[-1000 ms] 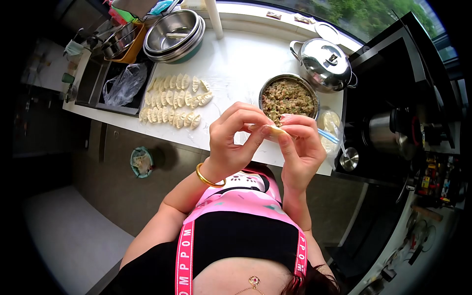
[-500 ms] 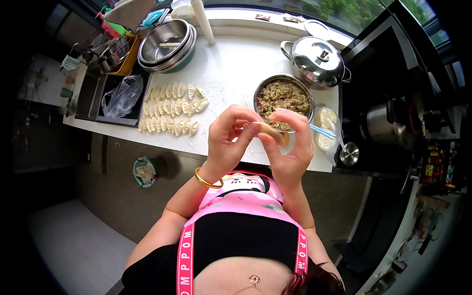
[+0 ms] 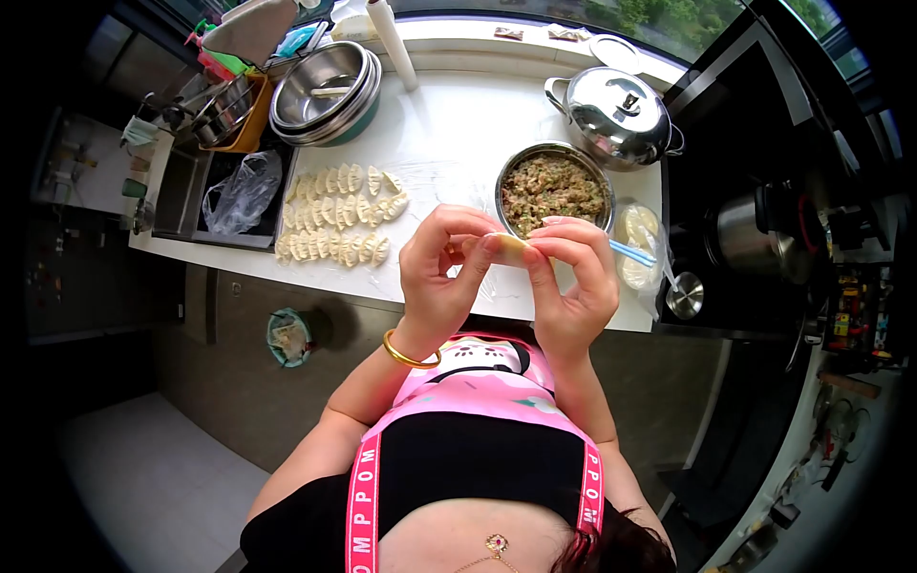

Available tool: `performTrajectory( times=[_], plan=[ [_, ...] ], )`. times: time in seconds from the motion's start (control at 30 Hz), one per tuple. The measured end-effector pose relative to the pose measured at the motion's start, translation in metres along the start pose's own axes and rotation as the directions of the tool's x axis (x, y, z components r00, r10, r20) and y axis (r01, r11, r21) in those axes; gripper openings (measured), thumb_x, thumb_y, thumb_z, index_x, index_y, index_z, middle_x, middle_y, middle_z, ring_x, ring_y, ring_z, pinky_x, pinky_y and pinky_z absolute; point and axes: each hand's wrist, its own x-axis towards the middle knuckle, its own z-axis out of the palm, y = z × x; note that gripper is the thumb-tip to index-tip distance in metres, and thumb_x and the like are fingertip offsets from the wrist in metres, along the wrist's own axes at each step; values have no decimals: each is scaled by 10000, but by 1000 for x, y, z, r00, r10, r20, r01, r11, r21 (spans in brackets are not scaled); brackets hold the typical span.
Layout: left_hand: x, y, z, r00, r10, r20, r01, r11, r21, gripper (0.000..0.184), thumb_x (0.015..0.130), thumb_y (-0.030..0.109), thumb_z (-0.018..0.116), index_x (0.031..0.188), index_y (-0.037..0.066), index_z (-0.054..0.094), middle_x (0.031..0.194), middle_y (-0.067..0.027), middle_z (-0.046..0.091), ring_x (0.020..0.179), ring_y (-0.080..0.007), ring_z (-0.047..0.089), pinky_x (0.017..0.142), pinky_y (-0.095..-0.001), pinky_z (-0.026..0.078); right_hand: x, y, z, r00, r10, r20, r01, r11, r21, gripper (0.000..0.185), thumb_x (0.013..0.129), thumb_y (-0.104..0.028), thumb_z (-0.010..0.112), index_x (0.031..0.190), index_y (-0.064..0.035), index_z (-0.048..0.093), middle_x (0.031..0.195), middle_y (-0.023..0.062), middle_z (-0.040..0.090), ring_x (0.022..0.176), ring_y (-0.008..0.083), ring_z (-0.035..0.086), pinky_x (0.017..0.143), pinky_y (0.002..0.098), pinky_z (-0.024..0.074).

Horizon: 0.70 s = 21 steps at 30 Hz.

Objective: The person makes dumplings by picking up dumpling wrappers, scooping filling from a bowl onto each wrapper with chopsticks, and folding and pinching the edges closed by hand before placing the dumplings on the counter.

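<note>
Can't really see the ends of that dough wrapper [image 3: 512, 250] under the left hand [image 3: 442, 272] and right hand [image 3: 576, 279], which also blocks part of the bowl [image 3: 499, 191], and the bottom edge chops off one apron strap [image 3: 363, 506].

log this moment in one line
left hand: pinching pale dough wrapper | right hand: pinching its other end | beyond: round steel bowl, brown filling | counter: rows of white pleated dumplings

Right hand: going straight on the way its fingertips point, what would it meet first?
The right hand would first press into the pale dough at its fingertips, then probably meet the left hand; depth is unclear from this one view.
</note>
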Motion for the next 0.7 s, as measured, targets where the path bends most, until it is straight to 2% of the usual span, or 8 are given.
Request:
performTrajectory(
  times=[0.1, 0.17, 0.27, 0.37, 0.5, 0.53, 0.57, 0.7],
  plan=[
    [1, 1, 4, 1000, 2, -13, -3, 999, -33, 88, 918, 20, 618, 982, -9, 566, 972, -97, 616, 815, -96, 627, 648, -204, 522, -2, 1, 1, 1000, 22, -10, -22, 1000, 14, 124, 768, -31, 753, 848, -23, 658, 900, 90, 644, 888, 247, 625, 810, 344, 484],
    [1, 0, 3, 1000, -2, -13, 1, 999, -43, 88, 917, 19, 618, 983, -8, 567, 974, -97, 617, 812, -95, 624, 648, -203, 520, -3, 2, 2, 972, 235, 13, -231, 941, 248, 111, 787, -39, 740, 859, -18, 659, 902, 93, 643, 905, 241, 623, 854, 350, 469],
    [2, -1, 5, 1000, -3, -24, 2, 999, -50, 91, 915, 18, 621, 985, -6, 569, 976, -96, 619, 808, -93, 622, 652, -202, 517, 5, -3, 1, 956, 287, 69, -295, 918, 265, 113, 790, -39, 739, 860, -8, 657, 900, 96, 642, 917, 236, 619, 879, 354, 459],
    [-1, -3, 5, 1000, -8, -13, 8, 1000, -27, 94, 914, 18, 623, 986, -7, 568, 976, -96, 619, 811, -98, 625, 662, -206, 521, 2, 9, 1, 972, 202, 123, -227, 941, 250, 129, 779, -46, 749, 864, -6, 661, 903, 98, 641, 936, 238, 612, 883, 353, 458],
    [-1, -3, 7, 1000, 25, 13, -25, 998, 52, 95, 914, 14, 622, 986, -12, 566, 972, -96, 619, 816, -100, 625, 650, -204, 520, 0, 10, 4, 968, 223, 111, -244, 939, 243, 136, 764, -51, 756, 859, -11, 667, 903, 94, 641, 957, 244, 607, 888, 359, 456],
    [-1, -4, 8, 1000, 25, 14, -25, 998, 52, 95, 914, 14, 622, 986, -12, 566, 972, -96, 619, 816, -100, 625, 650, -204, 520, -1, 10, 6, 990, 125, 72, -131, 987, 97, 144, 779, -51, 748, 886, -8, 660, 922, 92, 639, 967, 239, 600, 917, 356, 445],
    [-2, -5, 9, 1000, 13, -17, -13, 1000, 19, 90, 919, 20, 618, 985, -12, 566, 976, -97, 617, 816, -99, 619, 653, -203, 516, -1, 9, 6, 999, 20, 50, -17, 998, -56, 153, 795, -50, 740, 913, -4, 653, 942, 90, 638, 978, 234, 594, 945, 354, 434],
    [1, -8, 4, 996, -23, -87, 14, 994, -111, 82, 933, 46, 608, 977, -8, 565, 988, -103, 607, 814, -99, 602, 671, -205, 501, 5, 5, 5, 999, 31, 43, -31, 999, -9, 269, 722, -77, 784, 959, -28, 665, 975, 92, 640, 981, 251, 600, 890, 368, 459]
  ],
)
